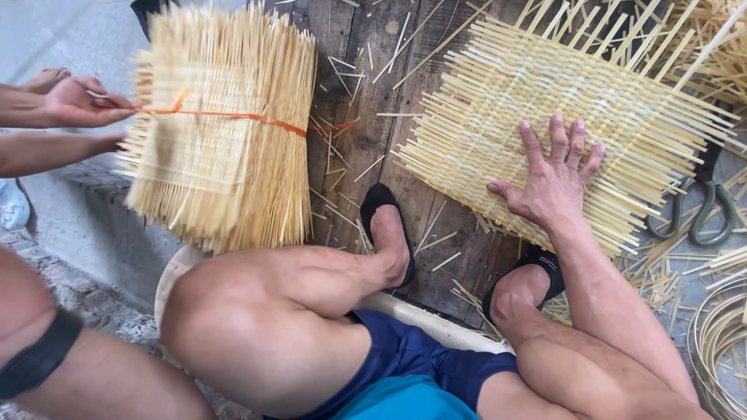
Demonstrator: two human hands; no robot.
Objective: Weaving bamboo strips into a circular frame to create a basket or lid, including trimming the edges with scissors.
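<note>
We press our right hand [554, 177], fingers [557, 140] spread wide and flat, on the woven bamboo mat [560, 109] lying on the dark wooden floor [373, 101]. Our left hand is out of view. Another person's hand [82, 103] pinches the orange string [233, 117] tying a bundle of mats [218, 132]; shears [704, 206] lie right of our mat.

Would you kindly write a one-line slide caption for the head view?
Right hand pressed flat on a woven bamboo mat, beside a tied strip bundle another person's hand grips.
</note>
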